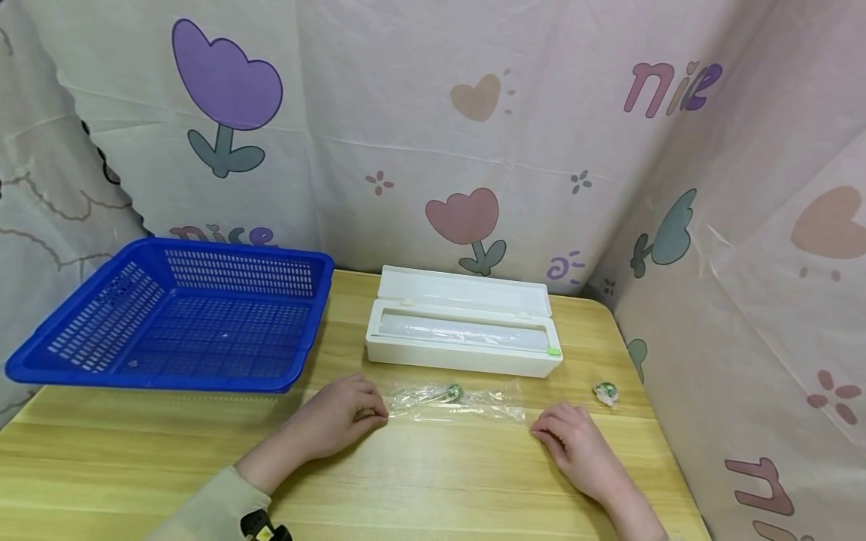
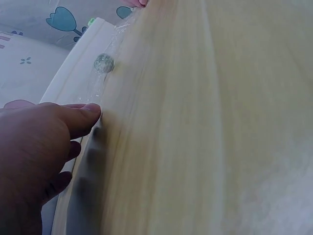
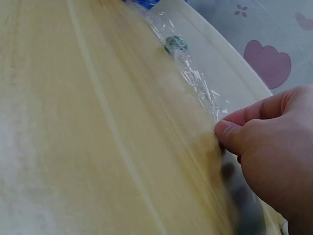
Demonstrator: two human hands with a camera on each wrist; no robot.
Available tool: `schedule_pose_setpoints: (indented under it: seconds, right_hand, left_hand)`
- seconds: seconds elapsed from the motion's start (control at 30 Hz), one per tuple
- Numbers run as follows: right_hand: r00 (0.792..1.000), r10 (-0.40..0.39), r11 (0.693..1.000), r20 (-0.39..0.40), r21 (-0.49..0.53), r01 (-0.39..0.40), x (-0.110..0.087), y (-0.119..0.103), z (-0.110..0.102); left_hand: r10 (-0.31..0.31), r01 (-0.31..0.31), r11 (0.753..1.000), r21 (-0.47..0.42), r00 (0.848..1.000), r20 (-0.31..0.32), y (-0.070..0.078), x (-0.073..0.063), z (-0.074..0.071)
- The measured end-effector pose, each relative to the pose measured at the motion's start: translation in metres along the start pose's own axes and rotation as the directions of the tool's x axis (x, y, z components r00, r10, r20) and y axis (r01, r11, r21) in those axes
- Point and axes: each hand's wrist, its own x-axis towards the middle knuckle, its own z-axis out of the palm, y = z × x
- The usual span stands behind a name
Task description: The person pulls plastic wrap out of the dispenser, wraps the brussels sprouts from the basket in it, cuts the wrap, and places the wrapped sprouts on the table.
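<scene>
A strip of clear plastic wrap (image 1: 487,404) stretches across the wooden table between the two hands. Near its middle, a small round green piece (image 1: 454,393) sits within the film. My left hand (image 1: 345,417) pinches the film's left end between thumb and forefinger, the other fingers loosely bent in the left wrist view. At the opposite end, the thumb and forefinger of my right hand (image 3: 274,132) pinch the wrap. Just behind the strip stands a white plastic wrap box (image 1: 460,357), its lid up and a roll showing inside.
To the left a blue perforated basket (image 1: 307,330) stands on the table (image 1: 433,488). Another small green piece wrapped in clear film (image 1: 607,392) lies near the right edge. A printed curtain (image 1: 379,113) hangs behind and along the right side.
</scene>
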Motion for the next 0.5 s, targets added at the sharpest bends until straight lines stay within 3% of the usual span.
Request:
schedule_pose_setpoints:
  seconds: [0.13,0.4,0.5]
  right_hand:
    - [1.0,-0.005,1.0,-0.002,-0.008,0.005,-0.0019,-0.0013,0.001]
    - [0.998,0.058,0.998,0.001,0.0,-0.058,-0.0024,-0.0041,-0.0003]
    - [0.997,0.071,0.997,-0.036,-0.006,-0.071,0.0019,-0.0041,-0.0018]
  left_hand:
    - [-0.02,0.02,1.0,0.001,1.0,0.017,-0.0001,0.0002,0.0002]
    - [-0.065,0.062,0.998,0.033,0.993,0.094,0.0018,0.002,-0.0039]
    - [-0.067,0.063,0.997,0.053,0.994,0.084,0.005,0.0054,-0.0071]
